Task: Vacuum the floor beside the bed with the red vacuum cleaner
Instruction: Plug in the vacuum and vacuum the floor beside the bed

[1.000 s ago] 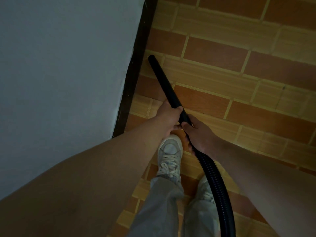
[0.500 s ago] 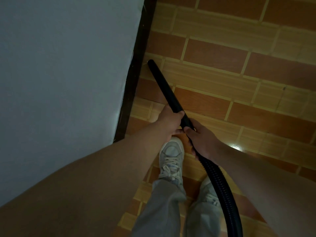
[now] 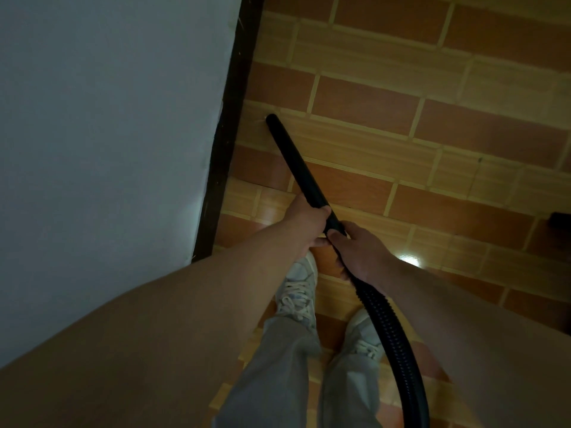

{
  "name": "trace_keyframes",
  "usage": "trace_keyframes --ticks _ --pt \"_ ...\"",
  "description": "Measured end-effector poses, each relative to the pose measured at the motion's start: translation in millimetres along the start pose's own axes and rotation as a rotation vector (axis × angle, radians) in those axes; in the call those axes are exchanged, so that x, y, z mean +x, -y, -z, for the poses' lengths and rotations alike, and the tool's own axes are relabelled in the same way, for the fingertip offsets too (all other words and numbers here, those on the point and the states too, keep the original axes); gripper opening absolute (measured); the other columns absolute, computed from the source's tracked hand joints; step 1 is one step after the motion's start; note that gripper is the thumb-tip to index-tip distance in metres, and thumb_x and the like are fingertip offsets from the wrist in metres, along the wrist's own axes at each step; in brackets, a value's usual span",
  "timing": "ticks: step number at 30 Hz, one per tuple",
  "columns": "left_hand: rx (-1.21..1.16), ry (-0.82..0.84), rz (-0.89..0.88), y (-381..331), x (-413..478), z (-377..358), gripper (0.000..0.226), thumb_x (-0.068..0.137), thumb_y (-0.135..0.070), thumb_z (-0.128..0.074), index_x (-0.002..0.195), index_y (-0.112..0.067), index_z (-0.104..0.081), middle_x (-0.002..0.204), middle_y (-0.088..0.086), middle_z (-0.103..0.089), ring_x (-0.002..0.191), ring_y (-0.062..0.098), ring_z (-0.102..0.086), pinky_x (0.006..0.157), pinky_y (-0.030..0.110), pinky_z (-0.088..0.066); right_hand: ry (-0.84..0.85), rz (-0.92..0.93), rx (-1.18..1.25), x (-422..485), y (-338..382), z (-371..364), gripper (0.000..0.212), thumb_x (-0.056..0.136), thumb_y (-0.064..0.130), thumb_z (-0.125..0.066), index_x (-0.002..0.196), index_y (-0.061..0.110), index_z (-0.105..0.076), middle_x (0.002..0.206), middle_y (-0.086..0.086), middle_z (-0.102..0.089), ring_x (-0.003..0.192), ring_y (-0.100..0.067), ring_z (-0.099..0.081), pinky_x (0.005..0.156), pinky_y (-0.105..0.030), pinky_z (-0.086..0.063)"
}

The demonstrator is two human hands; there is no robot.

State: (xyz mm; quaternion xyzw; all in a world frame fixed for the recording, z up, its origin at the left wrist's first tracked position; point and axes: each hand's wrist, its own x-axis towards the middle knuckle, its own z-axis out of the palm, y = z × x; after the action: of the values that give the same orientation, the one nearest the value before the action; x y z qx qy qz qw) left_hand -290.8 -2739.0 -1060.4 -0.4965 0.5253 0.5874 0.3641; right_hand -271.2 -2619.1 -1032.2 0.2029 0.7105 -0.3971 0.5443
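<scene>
On my left the bed (image 3: 108,134) fills the view, its pale side ending in a dark frame (image 3: 227,143) that runs down to the floor (image 3: 432,143). That edge is the strip I am after, so I hold the black wand (image 3: 296,168) slanted forward and leftward. Its open tip sits low on the tiles just beside the frame, apart from it as far as I can tell. My left hand (image 3: 306,220) is wrapped round the wand's lower end, fingers curled over the top, which I judge gives me the steering. Close behind it, nearly touching, my right hand (image 3: 360,248) grasps the joint where the rigid tube meets the ribbed hose (image 3: 392,329). Holding there should carry the hose's weight and stop it kinking. The hose curves down past my right leg and leaves the bottom of the view, so the vacuum cleaner's red body is out of sight. My shoes (image 3: 298,288) stand beneath my hands, toes pointing along the bed. Further right a bright glint (image 3: 409,261) lies on the tiles, and a small dark object (image 3: 560,219) sits at the edge, too cut off to name.
</scene>
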Motion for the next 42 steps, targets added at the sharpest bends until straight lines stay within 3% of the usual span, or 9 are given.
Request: trace_keyframes --ticks 4,8,14,18,22,26,29,32,42 --pt "0.060 0.020 0.010 -13 -9 -16 0.025 0.104 -0.010 -0.055 0.117 -0.027 -0.041 0.126 0.011 -0.060 0.113 0.032 -0.064 0.078 0.048 -0.062 -0.083 -0.049 -0.070 -6 3 8 0.031 0.104 0.044 -0.036 0.124 0.025 -0.051 0.084 -0.006 -0.063 0.063 -0.022 -0.061 0.051 -0.027 -0.045" --pt "0.083 0.040 0.019 -22 -11 -29 0.021 0.104 -0.011 -0.055 0.118 -0.023 -0.045 0.125 0.013 -0.061 0.110 0.030 -0.066 0.069 0.043 -0.062 -0.096 -0.042 -0.066 -6 3 25 0.031 0.105 0.043 -0.036 0.118 0.021 -0.054 0.078 -0.006 -0.062 0.057 -0.019 -0.059 0.051 -0.030 -0.046" --pt "0.124 0.031 0.018 -41 -2 -44 0.023 0.104 -0.010 -0.054 0.121 -0.023 -0.046 0.117 0.011 -0.062 0.103 0.029 -0.067 0.085 0.054 -0.060 -0.057 -0.043 -0.003 1 11 41 0.019 0.106 0.044 -0.033 0.117 0.034 -0.046 0.081 -0.007 -0.061 0.060 -0.021 -0.059 0.051 -0.031 -0.050" --pt "0.131 0.009 0.008 -57 4 -45 0.026 0.103 -0.008 -0.054 0.123 -0.023 -0.045 0.119 0.009 -0.062 0.106 0.029 -0.067 0.085 0.051 -0.061 -0.034 -0.014 -0.015 11 21 52 0.032 0.107 0.042 -0.033 0.132 0.029 -0.047 0.078 -0.005 -0.060 0.059 -0.017 -0.056 0.053 -0.030 -0.046" --pt "0.125 -0.028 0.010 -74 10 -47 0.022 0.103 -0.008 -0.054 0.114 -0.025 -0.046 0.109 0.005 -0.061 0.101 0.026 -0.067 0.072 0.043 -0.061 -0.028 -0.010 -0.024 24 32 61 0.033 0.106 0.043 -0.032 0.131 0.027 -0.048 0.080 -0.004 -0.059 0.061 -0.018 -0.058 0.052 -0.030 -0.045" --pt "0.130 -0.052 0.006 -92 12 -50 0.024 0.103 -0.010 -0.055 0.118 -0.026 -0.046 0.121 0.009 -0.062 0.107 0.029 -0.067 0.073 0.044 -0.062 -0.015 0.018 -0.080 33 48 73 0.037 0.106 0.046 -0.031 0.129 0.024 -0.049 0.090 -0.010 -0.064 0.063 -0.023 -0.060 0.059 -0.039 -0.055" --pt "0.124 -0.067 -0.017 -114 13 -56 0.029 0.103 -0.010 -0.055 0.118 -0.032 -0.044 0.125 0.009 -0.062 0.110 0.031 -0.066 0.085 0.052 -0.061 -0.007 0.021 -0.055 36 65 88 0.035 0.106 0.045 -0.031 0.131 0.026 -0.047 0.088 -0.010 -0.063 0.062 -0.024 -0.062 0.047 -0.030 -0.049" --pt "0.114 -0.062 -0.025 -137 16 -60 0.030 0.104 -0.010 -0.054 0.117 -0.034 -0.043 0.125 0.008 -0.062 0.111 0.031 -0.065 0.089 0.052 -0.059 -0.024 0.015 -0.036 41 83 101 0.034 0.105 0.045 -0.033 0.129 0.026 -0.047 0.088 -0.010 -0.063 0.067 -0.026 -0.063 0.054 -0.034 -0.052" --pt "0.121 -0.066 -0.058 -187 51 -58 0.026 0.104 -0.012 -0.055 0.117 -0.032 -0.046 0.129 0.009 -0.061 0.113 0.030 -0.065 0.074 0.045 -0.061 -0.044 0.042 0.002 84 124 120 0.034 0.105 0.043 -0.036 0.127 0.022 -0.050 0.087 -0.009 -0.064 0.065 -0.025 -0.060 0.057 -0.035 -0.049"
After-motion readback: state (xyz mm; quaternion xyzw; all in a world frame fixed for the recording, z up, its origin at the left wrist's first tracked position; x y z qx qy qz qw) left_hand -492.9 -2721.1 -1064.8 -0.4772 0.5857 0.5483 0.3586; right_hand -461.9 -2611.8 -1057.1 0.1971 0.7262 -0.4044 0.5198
